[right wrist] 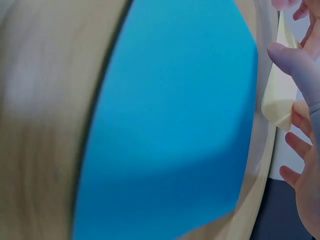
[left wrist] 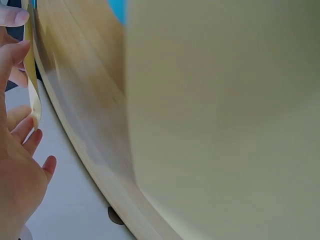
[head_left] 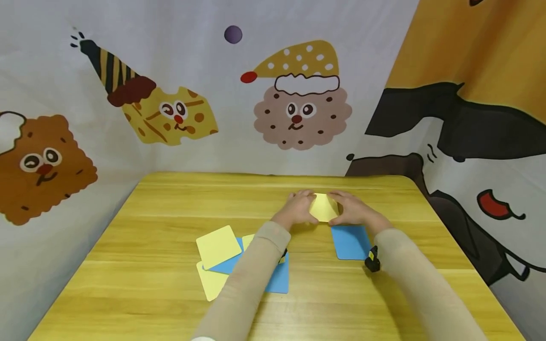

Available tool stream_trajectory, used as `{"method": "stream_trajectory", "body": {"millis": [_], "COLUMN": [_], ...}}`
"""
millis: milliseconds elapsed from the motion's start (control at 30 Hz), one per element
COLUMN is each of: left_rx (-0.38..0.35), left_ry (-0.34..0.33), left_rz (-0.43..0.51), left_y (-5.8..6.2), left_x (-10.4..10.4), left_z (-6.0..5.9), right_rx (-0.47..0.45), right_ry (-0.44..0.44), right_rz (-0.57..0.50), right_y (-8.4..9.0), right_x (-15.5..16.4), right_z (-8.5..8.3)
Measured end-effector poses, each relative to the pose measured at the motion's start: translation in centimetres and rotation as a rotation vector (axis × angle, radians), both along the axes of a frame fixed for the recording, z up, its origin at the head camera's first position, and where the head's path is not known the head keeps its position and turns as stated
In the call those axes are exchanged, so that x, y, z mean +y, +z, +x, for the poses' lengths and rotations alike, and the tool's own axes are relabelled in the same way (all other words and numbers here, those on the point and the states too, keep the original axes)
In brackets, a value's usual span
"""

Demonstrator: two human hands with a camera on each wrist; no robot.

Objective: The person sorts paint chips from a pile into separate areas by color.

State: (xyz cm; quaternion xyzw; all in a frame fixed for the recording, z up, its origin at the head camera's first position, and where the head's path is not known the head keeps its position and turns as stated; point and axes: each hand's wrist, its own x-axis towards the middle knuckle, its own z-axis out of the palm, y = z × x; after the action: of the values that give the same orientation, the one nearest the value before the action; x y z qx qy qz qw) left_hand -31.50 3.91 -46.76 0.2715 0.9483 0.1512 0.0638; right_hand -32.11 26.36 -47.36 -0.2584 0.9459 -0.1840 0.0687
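Head view: pale yellow card (head_left: 323, 209), bent, between both hands (head_left: 297, 209)

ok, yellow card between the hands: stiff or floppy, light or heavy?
The yellow card likely flexes easily: it bows between the left hand and the right hand. Probably light, since its edge looks thin.

A wooden table (head_left: 141, 208) stands in a small, cloth-lined space, its far edge close to a white printed curtain (head_left: 183, 28) that also rises along both sides. Cartoon figures dot the cloth: a cheese wedge (head_left: 194, 111) in a striped party hat (head_left: 113, 66), a pink cookie (head_left: 304, 132) in a spotted cap (head_left: 311, 59) and a brown cookie (head_left: 55, 189) at left. Whether the playful enclosure belongs to a home or a studio cannot be told.
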Motion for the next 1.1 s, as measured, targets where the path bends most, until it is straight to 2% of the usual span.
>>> {"method": "stream_trajectory", "body": {"millis": [167,500,667,767,933,1100], "left_rx": [0.008,-0.002,-0.007,-0.038,-0.084,-0.107], "left_ry": [-0.005,0.011,0.013,0.02,0.031,0.035], "left_rz": [-0.011,-0.024,-0.034,-0.034,-0.051,-0.079], "left_y": [-0.2,-1.0,-1.0,-0.9,-1.2,-1.5], "left_x": [1.2,3.0,3.7,4.0,4.1,4.2], "left_z": [-0.4,-0.8,-0.7,-0.5,-0.3,-0.3], "right_rx": [-0.031,-0.019,-0.021,-0.03,-0.061,-0.13], "right_ry": [-0.036,-0.018,-0.023,-0.017,0.006,0.001], "right_rz": [0.016,0.073,0.092,0.096,0.059,0.01], "right_y": [0.5,0.0,0.0,0.1,0.1,0.0], "right_x": [0.9,2.7,3.4,3.5,3.9,4.4], "right_z": [-0.1,-1.2,-1.3,-1.2,-1.1,-1.1]}}
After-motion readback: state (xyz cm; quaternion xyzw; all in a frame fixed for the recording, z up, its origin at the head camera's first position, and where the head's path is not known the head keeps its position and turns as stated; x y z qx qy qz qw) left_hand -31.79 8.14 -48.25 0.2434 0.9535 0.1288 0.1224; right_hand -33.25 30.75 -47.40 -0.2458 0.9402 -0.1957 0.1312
